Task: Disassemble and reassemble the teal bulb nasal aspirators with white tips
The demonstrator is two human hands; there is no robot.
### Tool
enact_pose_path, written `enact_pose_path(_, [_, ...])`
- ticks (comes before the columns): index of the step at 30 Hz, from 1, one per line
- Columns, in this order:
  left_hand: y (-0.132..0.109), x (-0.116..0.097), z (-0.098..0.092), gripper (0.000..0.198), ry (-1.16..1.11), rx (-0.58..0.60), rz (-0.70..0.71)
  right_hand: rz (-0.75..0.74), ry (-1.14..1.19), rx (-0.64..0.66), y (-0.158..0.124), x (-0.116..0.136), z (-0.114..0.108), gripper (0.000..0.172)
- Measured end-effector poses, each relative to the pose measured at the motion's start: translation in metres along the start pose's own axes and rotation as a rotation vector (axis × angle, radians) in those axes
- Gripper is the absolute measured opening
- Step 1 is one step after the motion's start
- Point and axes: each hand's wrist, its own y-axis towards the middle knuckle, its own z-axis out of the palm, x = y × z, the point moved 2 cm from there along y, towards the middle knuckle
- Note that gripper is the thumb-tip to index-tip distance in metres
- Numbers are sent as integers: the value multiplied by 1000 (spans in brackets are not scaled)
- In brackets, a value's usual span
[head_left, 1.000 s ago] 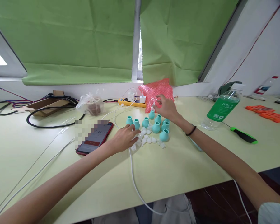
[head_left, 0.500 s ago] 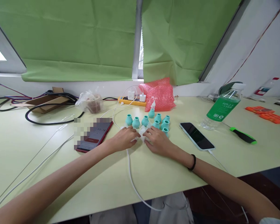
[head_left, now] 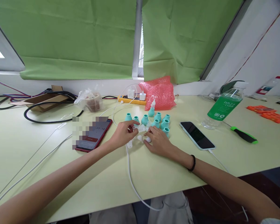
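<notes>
My left hand is closed in a pinch around a small translucent plastic nozzle. Beside it, my right hand has its fingers curled, with thumb and fingertips on another whitish translucent piece. More loose translucent nozzles lie on the table between and under the hands, partly hidden by the fingers. Behind them stand several teal rubber bulbs with open necks. One teal bulb at the back has a translucent tip fitted in its neck.
To the left lies a red-cased phone; to the right, a charging phone, a green-labelled bottle and a screwdriver. Pink bubble wrap and a yellow power strip sit behind. A white cable runs below my hands.
My left hand has lifted slightly and shifted left, now with a nozzle between its fingers. My right hand has stayed nearly in place, and more loose pieces show between the hands.
</notes>
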Motion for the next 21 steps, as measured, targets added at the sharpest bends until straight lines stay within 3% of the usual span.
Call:
enact_pose_path(4, [-17, -7, 9, 25, -396, 53, -249, 11, -3, 31, 1, 2, 1, 13])
enact_pose_path(6, [-35, -15, 15, 27, -525, 84, -294, 13, -2, 35, 1, 3, 1, 14])
enact_pose_path(11, [-67, -33, 22, 25, -375, 151, -133, 8, -25, 15, 4, 5, 4, 17])
enact_pose_path(18, [-65, -8, 30, 28, -331, 142, -195, -24, 31, 13, 5, 1, 7, 14])
enact_pose_path(21, [-65, -4, 27, 25, -298, 79, -216, -77, 99, -10, 4, -1, 10, 12])
